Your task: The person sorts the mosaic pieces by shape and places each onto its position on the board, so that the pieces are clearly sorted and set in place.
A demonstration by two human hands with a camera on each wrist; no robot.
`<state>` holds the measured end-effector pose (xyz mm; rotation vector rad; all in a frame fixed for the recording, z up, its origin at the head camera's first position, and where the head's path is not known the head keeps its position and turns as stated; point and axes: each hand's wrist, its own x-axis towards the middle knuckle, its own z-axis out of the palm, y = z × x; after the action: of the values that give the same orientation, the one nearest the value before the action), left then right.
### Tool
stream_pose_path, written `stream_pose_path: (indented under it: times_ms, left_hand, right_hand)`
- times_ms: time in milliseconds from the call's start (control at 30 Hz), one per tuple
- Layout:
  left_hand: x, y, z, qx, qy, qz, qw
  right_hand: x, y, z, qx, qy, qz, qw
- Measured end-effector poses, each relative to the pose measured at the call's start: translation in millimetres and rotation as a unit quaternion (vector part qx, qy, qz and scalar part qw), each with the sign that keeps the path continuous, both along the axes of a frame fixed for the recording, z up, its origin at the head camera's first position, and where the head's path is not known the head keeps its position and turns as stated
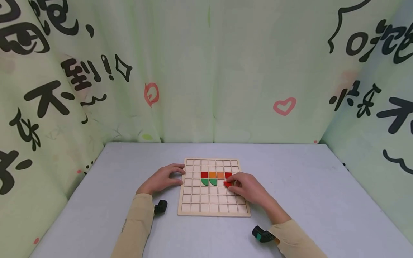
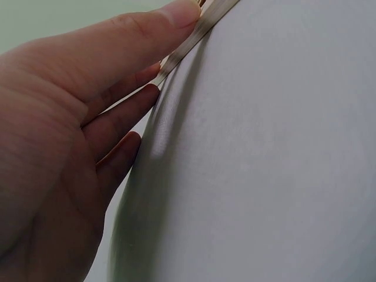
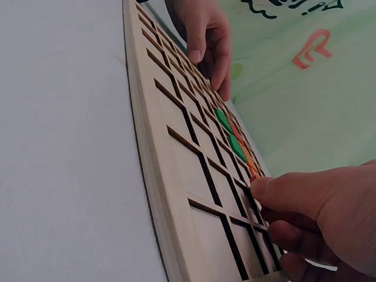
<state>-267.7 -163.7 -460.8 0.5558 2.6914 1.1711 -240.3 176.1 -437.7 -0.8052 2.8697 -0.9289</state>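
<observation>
A wooden grid board lies on the table. Along its left edge, my left hand rests with thumb and fingertips against the wood; the left wrist view shows the fingers fairly straight. Over the board's right half, my right hand pinches a small red piece between thumb and fingers, which partly cover its shape. Just above it, one row holds a red square, two orange squares and another red piece by the fingertips. Two green quarter-circle pieces sit in the row below.
The pale table surrounds the board on all sides. Behind and beside it hang light green curtains with dark lettering and pink drawings. A black wrist device sits at the right sleeve, another at the left.
</observation>
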Motion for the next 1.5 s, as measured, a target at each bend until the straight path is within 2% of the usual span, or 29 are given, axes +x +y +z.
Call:
stream_pose_path:
  times_ms: [333, 567, 1133, 1500]
  left_hand:
    - [-3.1, -2.5, 0.3, -0.004, 0.008, -0.007, 0.9999]
    - [-1.6, -1.6, 2.7, -0.008, 0.005, -0.006, 0.9999]
    - [-0.3, -0.6, 1.4, -0.003, 0.001, -0.007, 1.0]
    - [0.5, -1.0, -0.3, 0.005, -0.003, -0.004, 1.0]
  right_hand:
    - [-4.4, -9.3, -0.4, 0.022, -0.006, -0.021, 0.9995]
    - [-6.7, -14.5, -0.7, 0.023, 0.009, -0.015, 0.9996]
    - [-7.1, -24.9, -6.4, 0.034, 0.028, -0.057, 0.9974]
    - [-6.2, -26.8, -8.6, 0.04, 0.038, -0.06, 0.9967]
